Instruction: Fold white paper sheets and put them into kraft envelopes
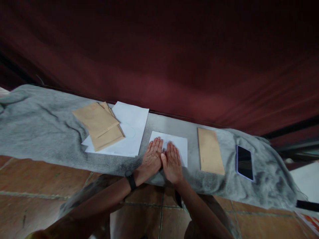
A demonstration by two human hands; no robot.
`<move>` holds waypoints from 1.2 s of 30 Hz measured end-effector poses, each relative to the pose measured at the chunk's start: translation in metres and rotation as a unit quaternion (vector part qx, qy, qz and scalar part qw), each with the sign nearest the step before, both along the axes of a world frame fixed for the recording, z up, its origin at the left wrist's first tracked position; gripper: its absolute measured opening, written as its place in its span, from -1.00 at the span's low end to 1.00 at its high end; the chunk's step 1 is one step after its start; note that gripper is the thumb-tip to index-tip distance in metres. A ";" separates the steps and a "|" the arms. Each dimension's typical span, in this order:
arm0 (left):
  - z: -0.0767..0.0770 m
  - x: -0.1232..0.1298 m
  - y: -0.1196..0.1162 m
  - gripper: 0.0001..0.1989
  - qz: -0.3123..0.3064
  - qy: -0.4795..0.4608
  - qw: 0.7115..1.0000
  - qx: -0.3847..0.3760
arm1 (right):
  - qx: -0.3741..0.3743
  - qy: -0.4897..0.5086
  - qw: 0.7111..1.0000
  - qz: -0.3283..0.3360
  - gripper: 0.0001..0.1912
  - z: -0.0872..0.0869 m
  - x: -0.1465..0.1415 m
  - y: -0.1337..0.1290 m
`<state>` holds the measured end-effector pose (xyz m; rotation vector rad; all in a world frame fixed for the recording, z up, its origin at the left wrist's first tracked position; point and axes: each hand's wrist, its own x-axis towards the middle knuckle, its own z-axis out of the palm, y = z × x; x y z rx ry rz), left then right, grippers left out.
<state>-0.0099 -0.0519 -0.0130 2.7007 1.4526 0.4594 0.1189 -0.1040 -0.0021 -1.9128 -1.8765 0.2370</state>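
Note:
A folded-looking white paper [183, 151] lies on the grey cloth in front of me. My left hand [152, 156] rests flat on its left part, fingers stretched out. Beside it, my right hand [172, 162] lies flat on the same paper, also with fingers extended. The two hands touch or nearly touch near the thumbs. To the left is a stack of larger white sheets [137, 122], with several brown envelopes [97, 121] partly on top. A brown envelope [211, 151] lies to the right of the paper.
A phone [245, 162] with a light purple edge lies at the right on the grey cloth [57, 136]. A dark red curtain or cover [159, 66] rises behind. Tiled floor [42, 179] shows below the cloth's front edge.

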 end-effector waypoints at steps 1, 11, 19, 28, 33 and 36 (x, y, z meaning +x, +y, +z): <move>0.000 -0.001 0.000 -0.33 0.008 0.000 1.000 -0.001 | 0.007 -0.009 1.000 -0.003 -0.32 -0.002 0.001 0.000; 0.000 0.001 0.001 -0.33 0.054 -0.015 0.998 0.014 | 0.056 -0.060 0.996 -0.037 -0.32 -0.013 0.016 0.000; -0.004 0.004 0.001 -0.34 0.086 -0.019 0.996 0.025 | 0.091 -0.074 0.991 -0.066 -0.35 -0.023 0.032 -0.003; 0.002 -0.002 -0.009 -0.32 0.106 0.000 0.994 0.000 | 0.070 -0.088 0.987 -0.112 -0.30 -0.026 0.043 -0.008; -0.005 -0.007 -0.015 -0.34 0.117 -0.037 0.992 0.028 | 0.078 -0.092 0.981 -0.150 -0.28 -0.029 0.046 -0.019; -0.005 -0.010 -0.016 -0.32 0.125 -0.033 0.991 0.018 | 0.092 -0.101 0.976 -0.170 -0.29 -0.033 0.048 -0.026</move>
